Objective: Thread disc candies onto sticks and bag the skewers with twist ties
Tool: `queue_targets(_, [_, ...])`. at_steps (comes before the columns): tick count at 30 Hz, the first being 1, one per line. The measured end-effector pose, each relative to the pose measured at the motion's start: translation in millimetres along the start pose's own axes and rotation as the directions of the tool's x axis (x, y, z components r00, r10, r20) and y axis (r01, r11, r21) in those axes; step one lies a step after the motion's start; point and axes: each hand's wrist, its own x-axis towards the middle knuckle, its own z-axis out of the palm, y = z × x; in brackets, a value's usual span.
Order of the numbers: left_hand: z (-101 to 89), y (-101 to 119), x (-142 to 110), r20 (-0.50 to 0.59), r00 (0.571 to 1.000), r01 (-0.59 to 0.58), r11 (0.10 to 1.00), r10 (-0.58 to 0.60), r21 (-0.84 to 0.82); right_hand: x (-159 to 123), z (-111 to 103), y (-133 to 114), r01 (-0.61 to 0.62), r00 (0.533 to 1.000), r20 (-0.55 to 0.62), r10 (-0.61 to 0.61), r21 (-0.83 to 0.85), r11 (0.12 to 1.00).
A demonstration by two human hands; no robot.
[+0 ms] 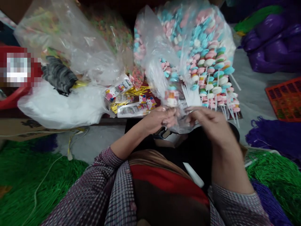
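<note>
My left hand is closed round the lower end of a candy skewer, which points away from me. Its stacked pink, blue and green sweets are inside a clear plastic bag with a printed label. Just to the right, my right hand has its fingers bent in a pinch at the loose edge of that bag; motion blurs it a little. Past my hands lies a bunch of white sticks. Finished-looking candy skewers are piled on the table at right, sticks toward me.
A large bag of pink, blue and white sweets stands behind. Printed bags and gold twist ties lie to the left, beside a white plastic bag and a red basin. An orange crate sits at right.
</note>
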Motion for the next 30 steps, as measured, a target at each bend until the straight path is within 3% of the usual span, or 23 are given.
queue_targets(2, [5.8, -9, -6, 0.249, 0.957, 0.161, 0.986, -0.147, -0.036, 6, -12, -6, 0.032, 0.994, -0.108, -0.014, 0.164, 0.986])
queue_targets(4, [15.4, -18, -10, 0.476, 0.846, 0.300, 0.953, -0.240, -0.052, 10, -8, -14, -0.011, 1.000, -0.024, 0.020, 0.334, 0.943])
queue_targets(6, [21.6, -22, -11, 0.568, 0.779, 0.344, 0.939, -0.265, -0.033, 12, 7, -24, -0.060, 0.996, 0.080, 0.026, 0.451, 0.890])
queue_targets(7, [21.9, -21, -11, 0.543, 0.797, 0.313, 0.950, -0.266, 0.006, 12, 17, -28, -0.053, 0.997, 0.080, 0.016, 0.487, 0.872])
queue_targets(8, [20.1, -19, -10, 0.465, 0.849, 0.243, 0.967, -0.252, 0.081, 13, 28, -30, -0.011, 1.000, 0.026, -0.003, 0.506, 0.862])
queue_targets(10, [11.5, -14, -6, 0.178, 0.977, 0.044, 0.931, -0.116, 0.362, 16, 47, -31, 0.117, 0.986, -0.161, -0.047, 0.463, 0.879])
queue_targets(11, [5.9, -12, -4, 0.028, 0.999, -0.033, 0.847, 0.021, 0.530, 19, 54, -29, 0.170, 0.965, -0.253, -0.070, 0.402, 0.900])
queue_targets(13, [-4.6, -10, -2, -0.125, 0.951, -0.092, 0.645, 0.282, 0.758, 24, 61, -24, 0.236, 0.922, -0.370, -0.117, 0.296, 0.925])
queue_targets(14, [-8.6, -10, -2, -0.128, 0.933, -0.113, 0.613, 0.336, 0.782, 26, 61, -21, 0.244, 0.920, -0.371, -0.126, 0.289, 0.926])
queue_targets(15, [-11.4, -11, -3, -0.102, 0.940, -0.147, 0.655, 0.327, 0.741, 28, 58, -20, 0.224, 0.937, -0.330, -0.115, 0.314, 0.922])
queue_targets(17, [-13.6, -12, -7, 0.046, 0.986, -0.164, 0.860, 0.162, 0.484, 28, 50, -20, 0.138, 0.984, -0.160, -0.082, 0.379, 0.915])
queue_targets(18, [-13.5, -12, -10, 0.152, 0.986, -0.109, 0.942, 0.062, 0.318, 28, 47, -21, 0.086, 0.996, -0.069, -0.064, 0.390, 0.917])
queue_targets(20, [-13.4, -10, -15, 0.295, 0.954, 0.033, 0.994, -0.062, 0.103, 28, 44, -24, 0.012, 0.999, 0.029, -0.025, 0.397, 0.918])
queue_targets(21, [-14.2, -8, -16, 0.285, 0.956, 0.049, 0.995, -0.072, 0.087, 29, 45, -24, 0.006, 1.000, 0.018, -0.015, 0.404, 0.915])
queue_targets(23, [-19.4, -5, -16, 0.097, 0.995, -0.056, 0.967, 0.033, 0.248, 35, 55, -23, 0.051, 0.997, -0.079, -0.020, 0.399, 0.916])
queue_targets(24, [-24.1, -3, -16, -0.026, 0.989, -0.126, 0.909, 0.149, 0.397, 39, 62, -20, 0.089, 0.990, -0.139, -0.040, 0.370, 0.925])
queue_targets(25, [-30.2, -2, -16, -0.125, 0.952, -0.168, 0.819, 0.278, 0.549, 45, 69, -18, 0.123, 0.981, -0.183, -0.066, 0.322, 0.939])
queue_targets(27, [-45.4, -1, -17, -0.223, 0.854, -0.175, 0.663, 0.470, 0.728, 58, 82, -11, 0.132, 0.979, -0.179, -0.093, 0.216, 0.967])
queue_targets(28, [-53.8, 0, -19, -0.258, 0.818, -0.180, 0.656, 0.513, 0.733, 66, 88, -8, 0.112, 0.987, -0.136, -0.088, 0.181, 0.977])
queue_targets(30, [-69.6, 3, -23, -0.354, 0.769, -0.237, 0.752, 0.532, 0.616, 81, 99, -1, 0.066, 0.998, -0.002, -0.066, 0.132, 0.989])
